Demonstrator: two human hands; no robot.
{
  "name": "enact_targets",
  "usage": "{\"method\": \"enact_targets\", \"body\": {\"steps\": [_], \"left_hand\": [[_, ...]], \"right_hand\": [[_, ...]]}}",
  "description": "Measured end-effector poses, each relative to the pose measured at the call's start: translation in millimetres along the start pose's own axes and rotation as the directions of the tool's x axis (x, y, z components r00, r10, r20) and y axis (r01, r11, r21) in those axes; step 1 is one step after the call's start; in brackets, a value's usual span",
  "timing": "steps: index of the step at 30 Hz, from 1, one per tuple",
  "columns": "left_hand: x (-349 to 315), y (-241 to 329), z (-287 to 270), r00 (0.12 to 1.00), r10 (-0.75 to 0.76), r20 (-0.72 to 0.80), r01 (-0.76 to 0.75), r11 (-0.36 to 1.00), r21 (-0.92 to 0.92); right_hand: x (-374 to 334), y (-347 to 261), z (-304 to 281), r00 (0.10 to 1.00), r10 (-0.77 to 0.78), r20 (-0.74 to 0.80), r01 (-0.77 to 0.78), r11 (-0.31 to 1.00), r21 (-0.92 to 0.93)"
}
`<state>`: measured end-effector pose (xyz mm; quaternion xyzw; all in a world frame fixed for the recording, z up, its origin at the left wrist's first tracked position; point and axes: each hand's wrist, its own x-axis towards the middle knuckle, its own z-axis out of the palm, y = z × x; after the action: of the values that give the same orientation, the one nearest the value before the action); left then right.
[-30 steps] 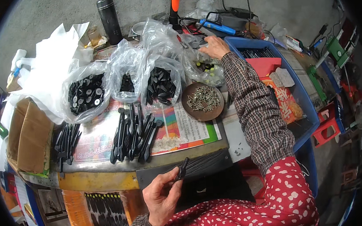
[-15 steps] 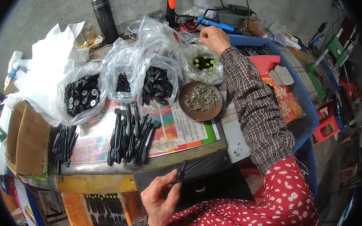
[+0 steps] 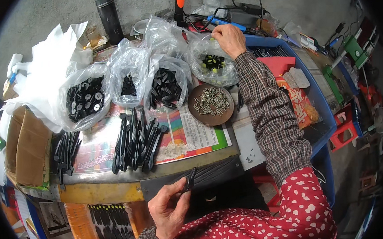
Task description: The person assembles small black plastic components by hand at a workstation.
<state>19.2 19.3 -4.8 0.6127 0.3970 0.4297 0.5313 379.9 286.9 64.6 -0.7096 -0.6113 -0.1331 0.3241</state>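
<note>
At the clear plastic bag (image 3: 198, 69), my right grip (image 3: 230, 40), hold indeterminable, is nearer the small yellow-and-black parts (image 3: 213, 63), while my left grip (image 3: 169, 211) pinches a slim, right-slanting black piece (image 3: 190, 178).

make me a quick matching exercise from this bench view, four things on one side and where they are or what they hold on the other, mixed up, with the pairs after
Column one
1. left hand
2. right hand
3. round brown dish
4. dark flask

Column two
A. holds small metal pins
B. at the back, near the grey wall
C. pinches a black part
D. at the far rim of the clear bag of black and yellow pieces

Pairs: 1-C, 2-D, 3-A, 4-B
</note>
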Motion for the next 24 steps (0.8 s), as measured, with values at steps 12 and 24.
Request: {"method": "enact_targets", "body": {"steps": [12, 24], "left_hand": [[1, 3, 0, 1.000, -0.026, -0.012, 0.025, 0.999, -0.041], [3, 1, 1, 1.000, 0.017, -0.013, -0.017, 0.999, -0.029]], "right_hand": [[-38, -23, -8, 0.958, -0.105, 0.265, 0.141, 0.983, -0.121], [-51, -6, 16, 0.968, -0.153, 0.198, 0.183, 0.972, -0.146]]}}
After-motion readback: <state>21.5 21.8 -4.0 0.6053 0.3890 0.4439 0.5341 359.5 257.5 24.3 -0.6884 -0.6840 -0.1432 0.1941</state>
